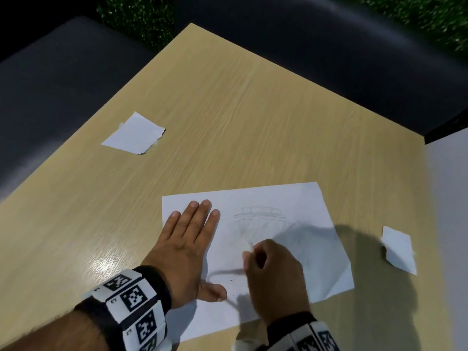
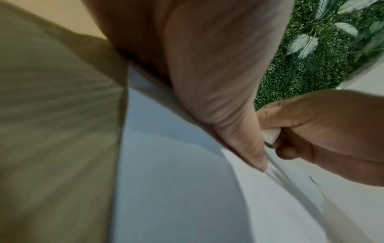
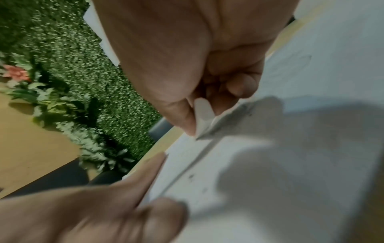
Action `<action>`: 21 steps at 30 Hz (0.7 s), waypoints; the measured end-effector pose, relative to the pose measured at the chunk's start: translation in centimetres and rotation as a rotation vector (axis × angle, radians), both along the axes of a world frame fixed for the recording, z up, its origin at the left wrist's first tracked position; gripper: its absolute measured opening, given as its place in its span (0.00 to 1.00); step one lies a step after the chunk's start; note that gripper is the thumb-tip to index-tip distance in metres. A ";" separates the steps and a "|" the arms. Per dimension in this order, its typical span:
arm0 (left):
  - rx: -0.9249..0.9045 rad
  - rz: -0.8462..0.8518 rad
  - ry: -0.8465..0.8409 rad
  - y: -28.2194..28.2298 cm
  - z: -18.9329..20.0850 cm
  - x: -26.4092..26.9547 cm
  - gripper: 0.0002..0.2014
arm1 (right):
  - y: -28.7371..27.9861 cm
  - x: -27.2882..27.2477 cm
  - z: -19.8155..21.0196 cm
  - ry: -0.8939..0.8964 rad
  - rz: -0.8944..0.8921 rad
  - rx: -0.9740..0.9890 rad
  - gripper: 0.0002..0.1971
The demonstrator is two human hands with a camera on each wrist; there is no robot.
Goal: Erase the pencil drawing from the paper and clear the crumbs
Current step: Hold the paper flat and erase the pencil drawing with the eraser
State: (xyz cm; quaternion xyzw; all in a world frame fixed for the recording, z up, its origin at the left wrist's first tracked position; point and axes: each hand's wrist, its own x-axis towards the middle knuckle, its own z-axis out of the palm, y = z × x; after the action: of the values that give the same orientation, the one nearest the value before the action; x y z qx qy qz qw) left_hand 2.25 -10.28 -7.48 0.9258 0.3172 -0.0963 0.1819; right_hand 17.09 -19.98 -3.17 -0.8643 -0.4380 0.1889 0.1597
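Note:
A white sheet of paper lies on the wooden table with a faint pencil drawing near its middle. My left hand lies flat on the sheet's left part, fingers straight, holding it down. My right hand pinches a small white eraser between thumb and fingers, its tip on the paper just below the drawing. The same eraser shows in the left wrist view. A few dark crumbs lie on the sheet near the hands.
A torn scrap of white paper lies at the table's left, another scrap at the right beside the sheet. Dark padded seats ring the table. A white surface borders the right edge. Green foliage wall stands behind.

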 end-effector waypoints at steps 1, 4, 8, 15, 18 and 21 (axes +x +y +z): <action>0.000 0.003 0.002 0.0 -0.1 0.0 0.66 | -0.5 -0.9 0.0 0.012 0.069 -0.002 0.12; 0.005 -0.003 -0.017 0.0 -0.2 0.0 0.66 | -1.0 -0.9 -0.4 0.010 0.099 -0.022 0.11; 0.005 -0.001 -0.025 0.0 -0.3 0.0 0.65 | 0.5 2.3 -0.1 -0.040 -0.038 0.009 0.12; 0.006 0.000 -0.054 0.0 -0.3 -0.1 0.65 | 2.4 0.3 -0.3 -0.026 0.178 0.008 0.11; -0.018 -0.008 -0.020 0.0 -0.2 0.0 0.66 | 4.1 2.8 -0.6 -0.041 -0.007 0.003 0.11; -0.011 -0.009 -0.032 0.0 -0.2 -0.1 0.66 | 4.4 2.3 -0.3 -0.045 0.020 0.010 0.11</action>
State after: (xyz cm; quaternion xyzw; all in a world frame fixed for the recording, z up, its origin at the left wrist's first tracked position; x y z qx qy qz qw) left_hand 2.19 -10.28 -7.65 0.9276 0.3094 -0.0839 0.1919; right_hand 19.35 -15.58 -3.47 -0.8629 -0.4513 0.1687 0.1523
